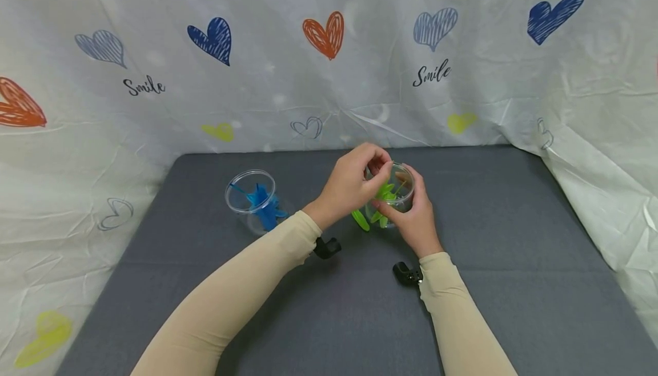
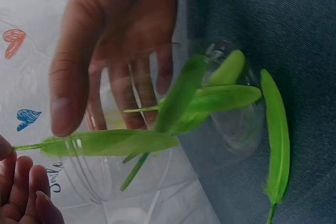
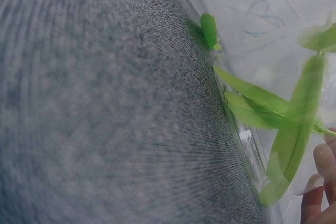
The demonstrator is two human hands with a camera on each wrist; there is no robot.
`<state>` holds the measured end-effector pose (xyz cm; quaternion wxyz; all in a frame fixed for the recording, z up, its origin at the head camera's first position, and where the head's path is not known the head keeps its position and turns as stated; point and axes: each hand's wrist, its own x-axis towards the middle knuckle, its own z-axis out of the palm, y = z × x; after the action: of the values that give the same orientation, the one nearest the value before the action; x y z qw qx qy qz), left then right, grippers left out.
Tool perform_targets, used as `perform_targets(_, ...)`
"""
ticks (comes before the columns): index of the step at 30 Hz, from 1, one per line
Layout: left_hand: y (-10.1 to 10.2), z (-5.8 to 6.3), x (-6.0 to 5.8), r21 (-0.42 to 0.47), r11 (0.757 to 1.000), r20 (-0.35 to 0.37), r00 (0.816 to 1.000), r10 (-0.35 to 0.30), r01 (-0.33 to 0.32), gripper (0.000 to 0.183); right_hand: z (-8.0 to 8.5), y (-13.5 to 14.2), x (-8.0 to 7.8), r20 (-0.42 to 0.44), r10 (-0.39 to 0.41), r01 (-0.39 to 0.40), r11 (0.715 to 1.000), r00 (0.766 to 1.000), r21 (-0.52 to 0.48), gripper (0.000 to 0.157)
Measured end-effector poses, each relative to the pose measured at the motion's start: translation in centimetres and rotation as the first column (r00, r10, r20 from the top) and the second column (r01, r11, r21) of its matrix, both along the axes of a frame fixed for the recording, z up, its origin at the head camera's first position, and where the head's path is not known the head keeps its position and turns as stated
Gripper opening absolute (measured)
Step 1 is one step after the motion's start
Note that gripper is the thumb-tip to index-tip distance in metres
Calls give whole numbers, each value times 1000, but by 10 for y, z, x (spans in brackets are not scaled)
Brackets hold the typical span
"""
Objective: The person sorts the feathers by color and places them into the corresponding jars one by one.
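Note:
A clear plastic cup [image 1: 404,200] stands on the cloth, and my right hand [image 1: 417,224] grips it round the side, thumb in front. Over its mouth, my left hand [image 1: 352,182] pinches the thin quill of a green feather [image 2: 110,143], whose vane reaches down into the cup. Several other green feathers [image 2: 226,98] lean and cross inside, showing through the wall in both wrist views. One loose green feather [image 2: 277,135] lies on the cloth just beside the cup's base.
To the left stands a second clear cup [image 1: 227,200] with blue feathers [image 1: 266,210] in it, near my left forearm. Dark grey cloth [image 1: 488,210] covers the table. Behind it hangs a white curtain [image 1: 370,39] printed with hearts.

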<state>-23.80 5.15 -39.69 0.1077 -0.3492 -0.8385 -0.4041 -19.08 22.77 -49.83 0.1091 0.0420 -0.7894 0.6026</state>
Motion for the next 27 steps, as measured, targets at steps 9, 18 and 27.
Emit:
perform_targets(9,2,-4,1,-135,991,-17,1000,-17,15,11,-1,2,0,26,8,-8,1000,1000,-3,93)
perform_targets(18,3,-8,-1,-251,968,-29,1000,-6,-1,13,-1,2,-2,22,15,-15,1000,1000,-11,92)
perform_targets(27,-1,-8,-2,-233,972,-37,999,12,-20,18,-1,2,-1,25,5,-5,1000,1000,-5,94)
